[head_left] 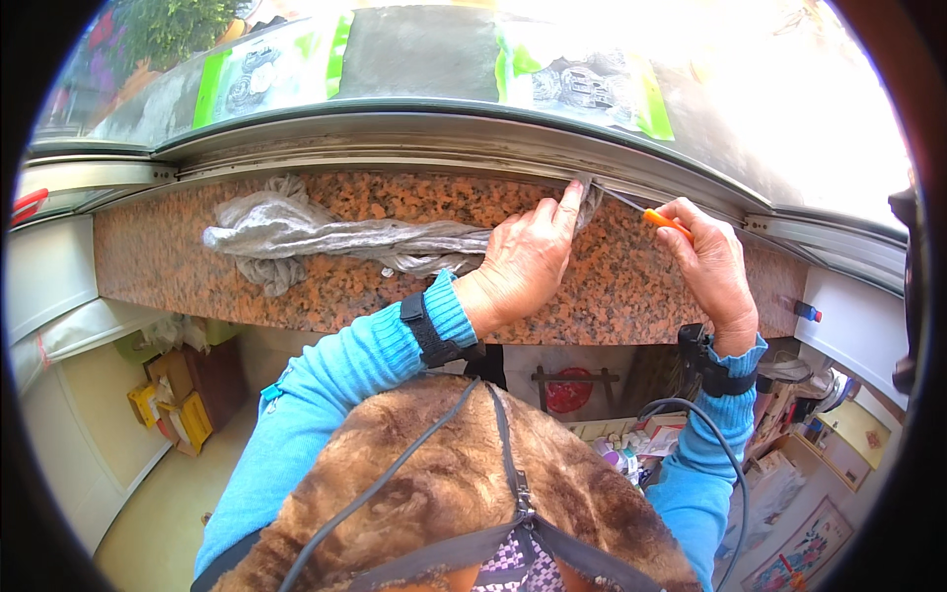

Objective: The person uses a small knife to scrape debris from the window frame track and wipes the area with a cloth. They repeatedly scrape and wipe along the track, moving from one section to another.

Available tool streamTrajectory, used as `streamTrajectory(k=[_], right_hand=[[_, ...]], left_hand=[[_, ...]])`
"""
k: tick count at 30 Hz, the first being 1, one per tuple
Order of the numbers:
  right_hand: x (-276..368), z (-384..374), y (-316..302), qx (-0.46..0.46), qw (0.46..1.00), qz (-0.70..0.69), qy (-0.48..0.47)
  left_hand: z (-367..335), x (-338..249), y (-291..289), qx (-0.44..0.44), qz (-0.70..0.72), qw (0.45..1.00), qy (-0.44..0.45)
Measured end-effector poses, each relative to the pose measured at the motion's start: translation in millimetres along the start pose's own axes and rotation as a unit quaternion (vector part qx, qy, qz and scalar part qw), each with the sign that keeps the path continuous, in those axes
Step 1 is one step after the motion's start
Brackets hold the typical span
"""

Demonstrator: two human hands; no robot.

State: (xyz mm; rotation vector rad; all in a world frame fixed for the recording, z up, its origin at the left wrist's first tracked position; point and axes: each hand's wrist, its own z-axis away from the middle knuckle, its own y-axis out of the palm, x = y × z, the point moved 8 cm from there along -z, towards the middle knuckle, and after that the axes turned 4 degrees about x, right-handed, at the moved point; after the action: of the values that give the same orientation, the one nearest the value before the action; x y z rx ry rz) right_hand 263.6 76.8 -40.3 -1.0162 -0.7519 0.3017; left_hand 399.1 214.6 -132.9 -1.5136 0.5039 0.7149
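A long grey cloth (345, 237) lies twisted along the speckled granite sill (375, 306), bunched up at its left end. My left hand (528, 252) rests over its right part and grips it, with the index finger pressing the cloth's end against the window track (444, 163). In my right hand (705, 259) is a screwdriver (661, 222) with an orange handle, closed in the fingers. Its thin metal shaft points left into the track, with the tip at the cloth's end beside my left fingertips. Whether the tip pushes on the cloth is too small to tell.
Sliding window frames (829, 237) flank the sill at both sides. A small blue bottle-like item (809, 312) is at the sill's right end. A cable (725, 444) runs past my right forearm. Yellow boxes (187, 419) stand on the floor at lower left.
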Motion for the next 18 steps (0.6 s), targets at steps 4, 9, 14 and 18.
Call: streamTrajectory(k=[4, 9, 14, 18], right_hand=[[12.2, -7.6, 5.1, -0.002, 0.999, 0.04, -0.028], [25.1, -17.1, 14.7, 0.013, 0.998, 0.035, -0.047], [65.9, -31.2, 30.9, 0.009, 0.995, 0.033, -0.098], [97.3, -37.9, 48.2, -0.004, 0.984, 0.061, -0.169]], left_hand=[[7.7, 9.5, -4.7, -0.011, 0.001, 1.0, 0.007], [17.6, 20.7, -18.3, -0.023, 0.015, 1.0, 0.009], [38.8, 41.4, -41.0, -0.029, 0.007, 0.999, -0.032], [57.4, 58.3, -63.2, -0.066, -0.005, 0.997, -0.039]])
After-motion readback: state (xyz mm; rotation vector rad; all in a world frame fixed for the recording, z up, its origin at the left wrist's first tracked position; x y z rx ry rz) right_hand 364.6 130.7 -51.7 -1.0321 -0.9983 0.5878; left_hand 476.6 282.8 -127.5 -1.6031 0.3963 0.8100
